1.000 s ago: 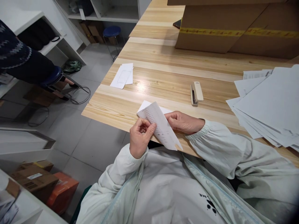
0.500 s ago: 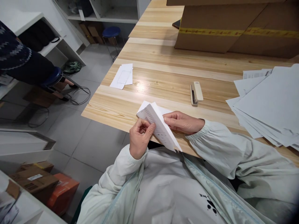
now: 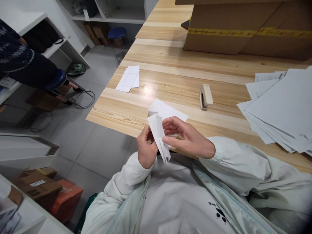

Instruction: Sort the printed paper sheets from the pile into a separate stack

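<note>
One hand, our left hand [image 3: 147,149], grips the folded paper [image 3: 157,131]; our right hand [image 3: 188,138] touches its right side, whether pinching we cannot tell. The paper's long axis slants from us toward a white sheet [image 3: 168,110] on the table [image 3: 117,107].

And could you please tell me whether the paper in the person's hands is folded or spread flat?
Folded: the paper between the left hand and right hand shows a lengthwise crease, its panels standing at an angle.
</note>
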### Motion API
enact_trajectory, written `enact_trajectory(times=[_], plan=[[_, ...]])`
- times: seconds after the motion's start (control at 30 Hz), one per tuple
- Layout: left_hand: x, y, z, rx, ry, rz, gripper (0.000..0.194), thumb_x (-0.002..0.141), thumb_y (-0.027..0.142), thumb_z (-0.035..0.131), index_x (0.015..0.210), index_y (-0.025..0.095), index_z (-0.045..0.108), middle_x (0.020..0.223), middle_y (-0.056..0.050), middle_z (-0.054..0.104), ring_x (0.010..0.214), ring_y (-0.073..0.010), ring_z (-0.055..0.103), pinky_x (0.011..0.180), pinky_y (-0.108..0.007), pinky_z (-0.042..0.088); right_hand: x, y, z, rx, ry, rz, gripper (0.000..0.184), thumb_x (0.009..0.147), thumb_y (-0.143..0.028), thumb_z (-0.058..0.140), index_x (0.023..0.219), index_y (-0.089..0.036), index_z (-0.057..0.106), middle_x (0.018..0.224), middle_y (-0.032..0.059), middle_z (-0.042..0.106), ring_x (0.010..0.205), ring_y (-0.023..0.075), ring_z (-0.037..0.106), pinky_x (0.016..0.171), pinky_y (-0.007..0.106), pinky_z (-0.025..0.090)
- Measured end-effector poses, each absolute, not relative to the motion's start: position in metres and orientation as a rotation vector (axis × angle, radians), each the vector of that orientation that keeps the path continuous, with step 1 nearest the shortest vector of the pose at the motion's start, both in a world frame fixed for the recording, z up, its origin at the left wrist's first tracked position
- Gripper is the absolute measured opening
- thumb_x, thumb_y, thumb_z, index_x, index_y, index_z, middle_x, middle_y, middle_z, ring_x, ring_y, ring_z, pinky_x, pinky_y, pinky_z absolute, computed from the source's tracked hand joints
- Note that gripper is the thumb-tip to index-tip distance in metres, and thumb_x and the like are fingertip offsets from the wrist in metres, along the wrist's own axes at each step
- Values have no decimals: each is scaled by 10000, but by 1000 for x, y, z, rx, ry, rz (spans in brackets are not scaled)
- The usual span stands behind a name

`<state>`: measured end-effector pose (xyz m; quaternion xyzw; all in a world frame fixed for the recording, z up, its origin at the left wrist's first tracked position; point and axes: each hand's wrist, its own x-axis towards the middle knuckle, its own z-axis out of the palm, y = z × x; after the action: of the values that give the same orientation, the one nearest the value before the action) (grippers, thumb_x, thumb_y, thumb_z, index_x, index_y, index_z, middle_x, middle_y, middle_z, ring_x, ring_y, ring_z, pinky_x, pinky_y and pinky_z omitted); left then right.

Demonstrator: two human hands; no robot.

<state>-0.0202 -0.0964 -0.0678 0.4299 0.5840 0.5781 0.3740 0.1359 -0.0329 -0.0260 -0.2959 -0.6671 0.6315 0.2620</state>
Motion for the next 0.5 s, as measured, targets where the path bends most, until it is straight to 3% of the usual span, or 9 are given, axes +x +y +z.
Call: enact_trajectory(times=[0.13, 0.33, 0.5], plan=[[-15, -106, -66, 1187, 1658, 1482, 306, 686, 214, 760, 983, 195, 690, 854, -19, 741, 763, -188, 682, 728, -286, 531, 139, -39, -19, -871, -2013, 1532, 520, 882, -308, 652, 1364, -228, 472, 1173, 83, 717, 1016, 199, 711, 895, 382, 585], [-9, -121, -66, 1336, 1723, 1478, 277, 761, 195, 648, 1038, 193, 659, 989, -85, 753, 909, -244, 708, 821, -344, 536, 140, -56, -8, -890, -2299, 1072, 431, 939, -257, 526, 1368, -226, 493, 1171, 57, 744, 932, 191, 740, 811, 321, 571], [1, -132, -67, 1416, 1795, 1405, 95, 734, 186, 617, 828, 201, 623, 747, -62, 690, 780, -242, 675, 831, -384, 529, 137, -69, -24, -885, -2478, 532, 397, 975, -218, 455, 1358, -157, 540, 1125, 86, 761, 918, 225, 742, 728, 325, 548]])
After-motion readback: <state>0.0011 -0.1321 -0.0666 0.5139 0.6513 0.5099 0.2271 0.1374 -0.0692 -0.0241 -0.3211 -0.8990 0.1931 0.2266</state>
